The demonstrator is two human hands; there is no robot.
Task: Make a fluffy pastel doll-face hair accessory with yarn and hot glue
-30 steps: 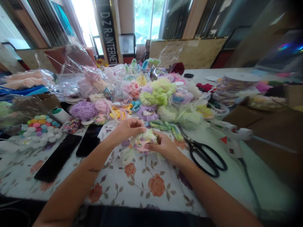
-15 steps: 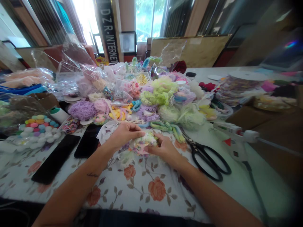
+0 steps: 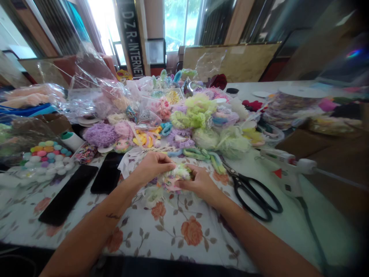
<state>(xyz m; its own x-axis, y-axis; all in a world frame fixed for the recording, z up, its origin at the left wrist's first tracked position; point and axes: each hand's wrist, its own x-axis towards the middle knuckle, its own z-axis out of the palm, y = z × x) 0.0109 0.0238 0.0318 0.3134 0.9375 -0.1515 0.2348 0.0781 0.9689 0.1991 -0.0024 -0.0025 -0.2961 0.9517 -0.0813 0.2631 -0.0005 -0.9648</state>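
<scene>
Pinching the small doll-faced piece (image 3: 172,182) at frame centre in my right hand (image 3: 201,181), left hand (image 3: 153,165) at its fluffy trim (image 3: 181,170), whether gripping I cannot tell, I judge uneven tugging could loosen the trim or twist the piece.

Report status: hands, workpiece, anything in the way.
Right hand holds small doll-faced piece; left hand at its fluffy edge. Face partly covered by right thumb. Black scissors right of right hand, not between hands.
</scene>
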